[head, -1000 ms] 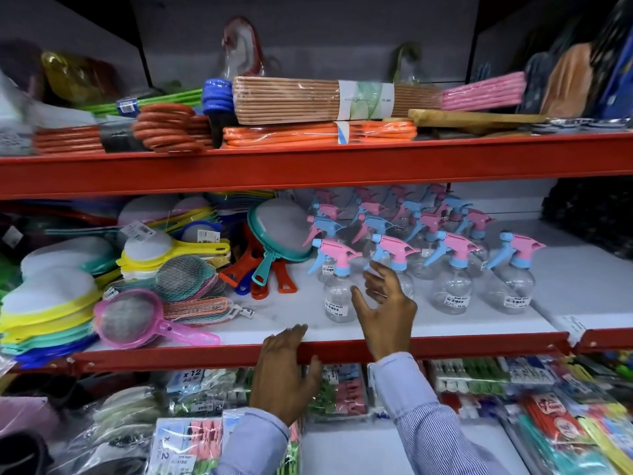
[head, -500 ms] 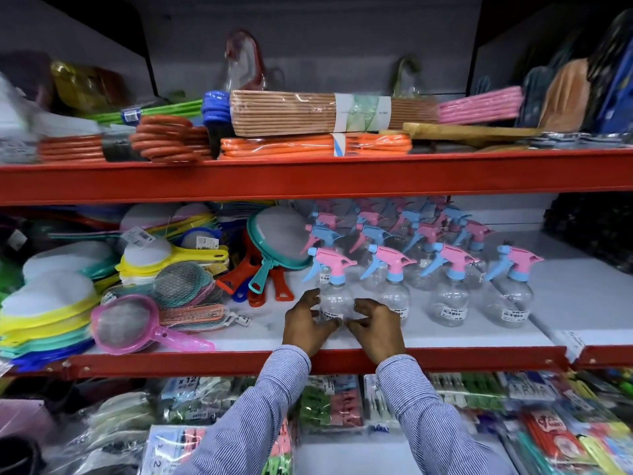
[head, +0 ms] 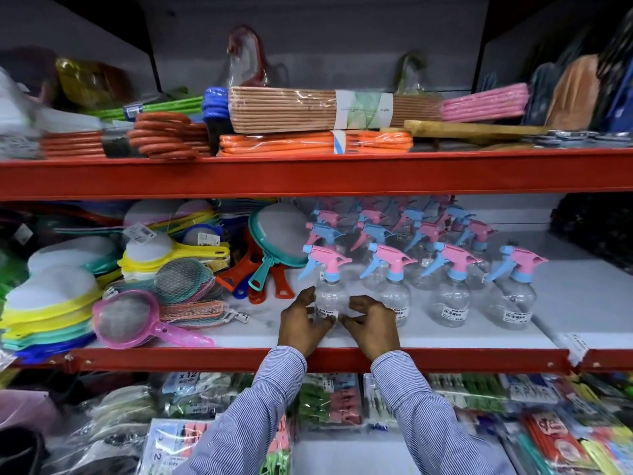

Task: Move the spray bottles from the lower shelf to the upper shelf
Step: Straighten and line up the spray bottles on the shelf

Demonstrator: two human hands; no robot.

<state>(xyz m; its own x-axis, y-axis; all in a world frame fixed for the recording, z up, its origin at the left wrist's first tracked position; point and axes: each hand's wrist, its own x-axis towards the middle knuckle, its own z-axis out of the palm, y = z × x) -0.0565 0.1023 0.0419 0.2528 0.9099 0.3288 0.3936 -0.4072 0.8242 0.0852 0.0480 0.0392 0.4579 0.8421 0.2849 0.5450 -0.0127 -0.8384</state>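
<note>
Clear spray bottles with pink and blue trigger heads stand in rows on the white lower shelf (head: 428, 335). Both hands cup the front-left spray bottle (head: 329, 286) near its base. My left hand (head: 301, 325) presses its left side and my right hand (head: 373, 325) its right side. The bottle stands upright on the shelf. Beside it to the right stand three more front-row bottles (head: 394, 293), (head: 452, 298), (head: 513, 301), with several more behind. The upper shelf (head: 308, 176), a red beam, is above.
The upper shelf carries a tan wrapped bundle (head: 284, 109), an orange bundle (head: 274, 144) and orange rings (head: 161, 138) along its front. Plastic strainers (head: 126, 318) and a teal sieve (head: 277, 234) crowd the lower shelf's left. Bare white shelf (head: 575, 293) lies to the right. Packets fill the bottom shelf.
My left hand rose from the shelf's red edge and my right hand came down from the second bottle; both closed around the front-left bottle's base. The view tilted slightly down.
</note>
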